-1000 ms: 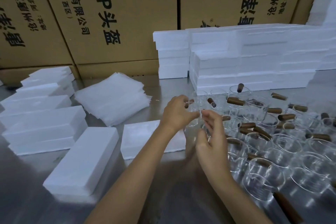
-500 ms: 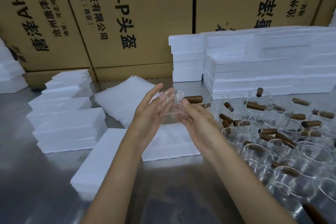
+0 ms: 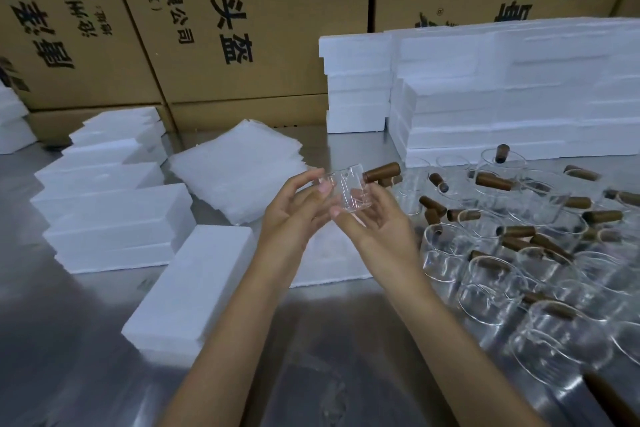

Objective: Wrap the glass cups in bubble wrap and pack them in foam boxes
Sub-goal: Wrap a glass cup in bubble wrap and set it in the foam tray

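Clear glass cup [image 3: 347, 191], brown handle [image 3: 381, 172] pointing right, now held in the air between both hands above the desk [image 3: 104, 340]; a second ago the hands were still among the cups [image 3: 519, 253] at right, so one is picked and unwrapped. Left hand [image 3: 294, 211] touches it with nearly straight fingers; right hand [image 3: 375, 218] cradles it, fingers curled. Bubble wrap [image 3: 235, 170] lies just beyond, foam boxes [image 3: 114, 218] left.
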The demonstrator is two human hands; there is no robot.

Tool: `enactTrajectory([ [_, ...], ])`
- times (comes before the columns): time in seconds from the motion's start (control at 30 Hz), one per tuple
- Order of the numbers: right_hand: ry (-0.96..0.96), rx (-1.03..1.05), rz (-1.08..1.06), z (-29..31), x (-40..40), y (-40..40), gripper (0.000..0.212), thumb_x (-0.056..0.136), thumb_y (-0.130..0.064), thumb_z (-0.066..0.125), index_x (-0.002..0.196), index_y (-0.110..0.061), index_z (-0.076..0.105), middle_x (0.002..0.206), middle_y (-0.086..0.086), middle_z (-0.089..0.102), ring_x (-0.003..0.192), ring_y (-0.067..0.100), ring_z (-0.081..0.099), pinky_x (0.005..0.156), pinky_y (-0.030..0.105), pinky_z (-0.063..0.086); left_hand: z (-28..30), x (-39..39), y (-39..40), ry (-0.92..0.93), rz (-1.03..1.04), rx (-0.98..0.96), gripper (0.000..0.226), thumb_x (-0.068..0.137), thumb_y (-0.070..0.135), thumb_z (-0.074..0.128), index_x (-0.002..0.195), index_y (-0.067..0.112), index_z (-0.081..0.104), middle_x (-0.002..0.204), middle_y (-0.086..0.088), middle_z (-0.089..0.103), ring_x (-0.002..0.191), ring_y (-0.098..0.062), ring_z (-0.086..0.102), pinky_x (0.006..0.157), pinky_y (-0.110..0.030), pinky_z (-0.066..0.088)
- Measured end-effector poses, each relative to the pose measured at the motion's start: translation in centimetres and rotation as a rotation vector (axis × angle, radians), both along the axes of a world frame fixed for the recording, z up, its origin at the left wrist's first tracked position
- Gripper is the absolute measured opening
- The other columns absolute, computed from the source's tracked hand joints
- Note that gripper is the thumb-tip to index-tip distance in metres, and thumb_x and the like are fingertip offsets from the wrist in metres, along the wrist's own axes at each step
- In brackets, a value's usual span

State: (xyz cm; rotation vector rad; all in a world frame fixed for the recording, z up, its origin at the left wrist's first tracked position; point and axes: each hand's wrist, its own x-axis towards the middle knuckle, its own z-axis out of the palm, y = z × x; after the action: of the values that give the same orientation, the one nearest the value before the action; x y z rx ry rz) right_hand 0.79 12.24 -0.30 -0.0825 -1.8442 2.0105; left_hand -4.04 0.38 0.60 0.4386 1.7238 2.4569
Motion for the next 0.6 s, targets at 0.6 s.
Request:
enactTrajectory([
  [0.6, -0.027, -0.806, 0.491, 0.7, 0.7, 0.5, 0.029, 0.083, -0.027, 0.064, 0.099, -0.005, 0.073, 0.112, 0.016, 0.069, 0.108, 0.027, 0.067, 0.096, 0.032, 0.054, -0.5, 0.9, -0.2, 0.595, 0.252, -0.48, 0.056, 0.08, 0.016, 0.08, 0.127, 0.034, 0.055, 0.128, 0.024, 0.058, 0.127, -0.001, 0.051, 0.103, -0.019, 0.042],
])
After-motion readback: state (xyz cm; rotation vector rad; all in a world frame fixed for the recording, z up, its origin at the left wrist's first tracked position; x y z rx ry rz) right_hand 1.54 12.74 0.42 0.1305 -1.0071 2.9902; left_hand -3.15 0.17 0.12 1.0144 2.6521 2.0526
